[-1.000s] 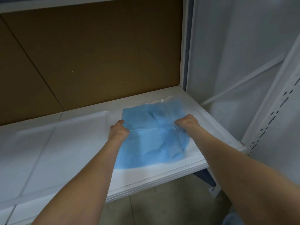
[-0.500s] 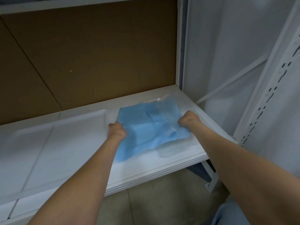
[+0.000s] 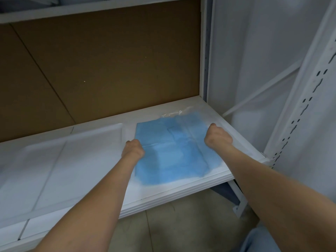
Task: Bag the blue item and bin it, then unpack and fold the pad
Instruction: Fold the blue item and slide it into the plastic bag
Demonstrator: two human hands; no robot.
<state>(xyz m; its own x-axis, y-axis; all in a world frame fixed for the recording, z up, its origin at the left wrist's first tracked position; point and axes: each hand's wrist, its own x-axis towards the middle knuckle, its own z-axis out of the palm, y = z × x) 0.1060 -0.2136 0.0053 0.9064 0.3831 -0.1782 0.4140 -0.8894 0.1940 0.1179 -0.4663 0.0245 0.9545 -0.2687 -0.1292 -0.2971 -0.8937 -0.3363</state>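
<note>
The left hand (image 3: 133, 149) and right hand (image 3: 218, 136) are each pinching a side of the pad (image 3: 172, 151), possibly dragging it off the shelf's (image 3: 181, 194) front edge.

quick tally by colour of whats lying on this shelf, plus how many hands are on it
blue sheet: 1
clear plastic wrapper: 1
white sheet: 1
hands gripping the blue sheet: 2, left hand, right hand
total: 5
</note>
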